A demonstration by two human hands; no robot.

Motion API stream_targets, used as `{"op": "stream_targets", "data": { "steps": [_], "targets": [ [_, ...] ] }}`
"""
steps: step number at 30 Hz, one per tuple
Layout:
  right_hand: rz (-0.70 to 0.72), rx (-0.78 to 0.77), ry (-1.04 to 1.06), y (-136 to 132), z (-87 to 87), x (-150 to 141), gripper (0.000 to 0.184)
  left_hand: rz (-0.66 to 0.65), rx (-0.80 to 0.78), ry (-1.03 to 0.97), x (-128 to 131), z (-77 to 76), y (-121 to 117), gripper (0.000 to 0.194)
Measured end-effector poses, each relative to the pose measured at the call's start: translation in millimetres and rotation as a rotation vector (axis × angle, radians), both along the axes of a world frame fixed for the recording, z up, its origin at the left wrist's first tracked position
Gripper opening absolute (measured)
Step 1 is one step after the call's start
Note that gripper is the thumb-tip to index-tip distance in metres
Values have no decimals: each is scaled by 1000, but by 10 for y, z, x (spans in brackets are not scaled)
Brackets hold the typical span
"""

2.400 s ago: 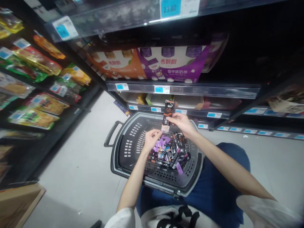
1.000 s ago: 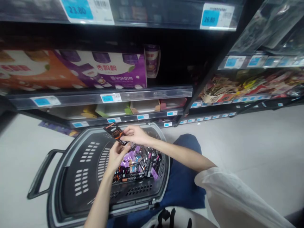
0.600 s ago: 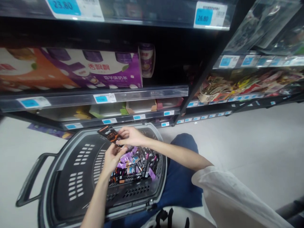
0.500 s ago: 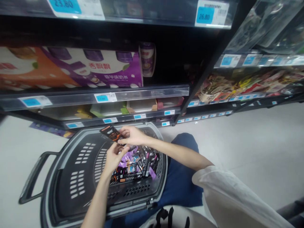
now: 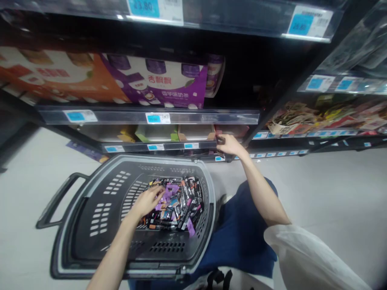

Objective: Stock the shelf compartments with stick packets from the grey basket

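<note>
My left hand [image 5: 148, 200] hovers inside the dark grey shopping basket [image 5: 87, 201], its fingers loosely stretched over a pile of sachets [image 5: 172, 205]. These small packets are black, purple and orange, and some are shiny. At the lower shelf, my right hand [image 5: 229, 145] is closed in front of the pink box [image 5: 234, 129]. A small dark sachet [image 5: 221, 139] shows at its fingertips, partly hidden by the fingers.
Green [image 5: 155, 133] and tan boxes [image 5: 196, 132] line the same shelf. Above stand orange [image 5: 63, 76] and purple milk-tea cartons [image 5: 157, 84]. A purple strip [image 5: 86, 151] lies on the floor. Packaged goods [image 5: 298, 117] fill the shelf on the right.
Both hands were together over the basket on a black and orange sachet. My right hand has moved away to the lower shelf; my left hand has stayed above the pile, holding nothing.
</note>
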State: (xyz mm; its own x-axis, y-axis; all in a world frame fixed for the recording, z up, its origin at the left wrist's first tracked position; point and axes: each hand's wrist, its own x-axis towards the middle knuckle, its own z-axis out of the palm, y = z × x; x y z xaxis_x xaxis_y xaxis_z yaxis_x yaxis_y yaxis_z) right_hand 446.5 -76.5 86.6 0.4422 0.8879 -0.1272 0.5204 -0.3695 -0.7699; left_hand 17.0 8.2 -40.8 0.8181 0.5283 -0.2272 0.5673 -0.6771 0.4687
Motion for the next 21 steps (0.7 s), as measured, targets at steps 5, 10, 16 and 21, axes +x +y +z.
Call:
{"op": "stream_targets", "data": {
  "steps": [5, 10, 16, 21],
  "targets": [
    [-257, -338, 131, -11, -529, -29, 30, 46, 40, 51, -98, 54, 168, 38],
    [-473, -127, 286, 315, -1121, -469, 23, 47, 84, 23, -1, 145, 151, 38],
    [-655, 116, 525, 591, -1563, -779, 27, 115, 161, 89, -86, 224, 194, 37],
    [-629, 160, 639, 514, -1599, -791, 32, 137, 180, 89, -121, 216, 209, 35]
  ]
}}
